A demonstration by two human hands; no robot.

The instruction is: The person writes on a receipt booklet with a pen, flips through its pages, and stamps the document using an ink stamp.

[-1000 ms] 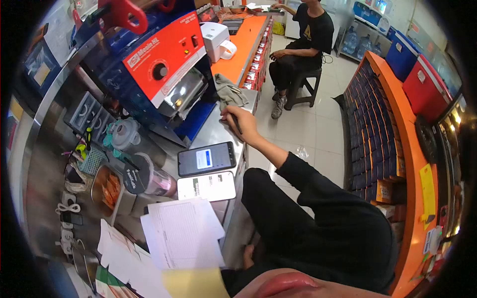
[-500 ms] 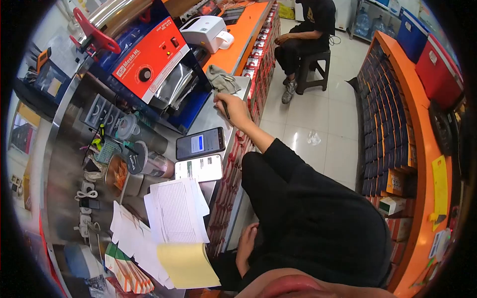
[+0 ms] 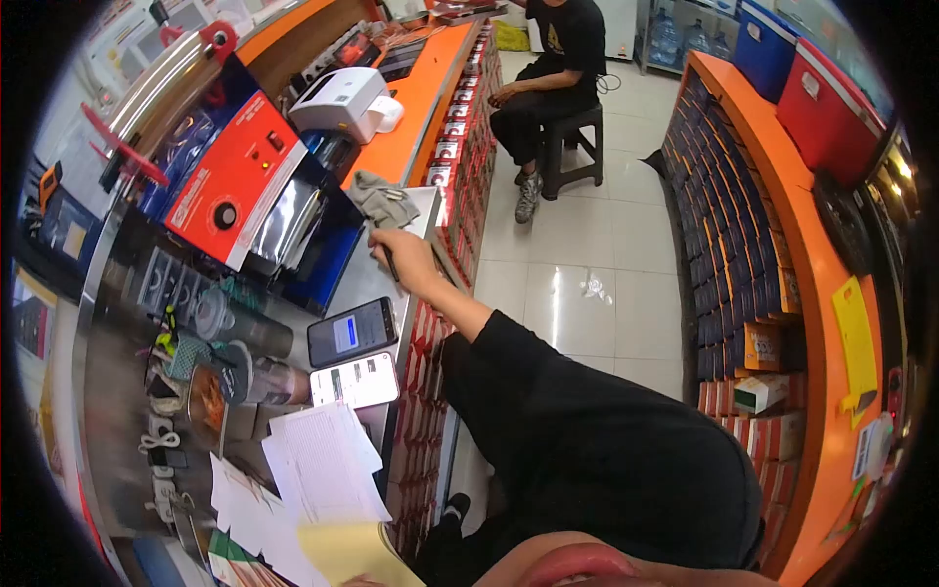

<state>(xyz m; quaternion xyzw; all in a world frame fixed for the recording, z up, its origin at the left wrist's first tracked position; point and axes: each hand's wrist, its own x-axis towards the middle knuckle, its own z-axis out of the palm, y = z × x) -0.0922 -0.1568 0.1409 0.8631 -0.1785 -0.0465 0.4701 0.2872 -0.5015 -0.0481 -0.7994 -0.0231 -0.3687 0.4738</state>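
Observation:
My right hand [image 3: 409,261] is closed round a dark pen [image 3: 392,262], resting at the edge of the metal counter [image 3: 367,277], just below a crumpled grey cloth [image 3: 383,201]. Nearer to me lie a dark phone [image 3: 352,333] with a lit dialog and a white phone [image 3: 355,381], side by side. Below them are printed sheets [image 3: 318,460] and a yellow sheet [image 3: 352,553]. At the bottom edge, a sliver of skin by the yellow sheet seems to be my left hand [image 3: 364,581]; its fingers are too hidden to read.
A red and blue sealing machine [image 3: 230,186] and a white printer [image 3: 342,101] stand beyond. Left of the phones are a lidded cup [image 3: 264,377] and a metal food tray [image 3: 208,406]. A person [image 3: 558,73] sits on a black stool. Orange shelving [image 3: 782,264] lines the right.
The view has shifted, moving the counter leftward in the frame. My right hand still holds the pen near the cloth. My left hand has moved from beside my leg toward the yellow sheet.

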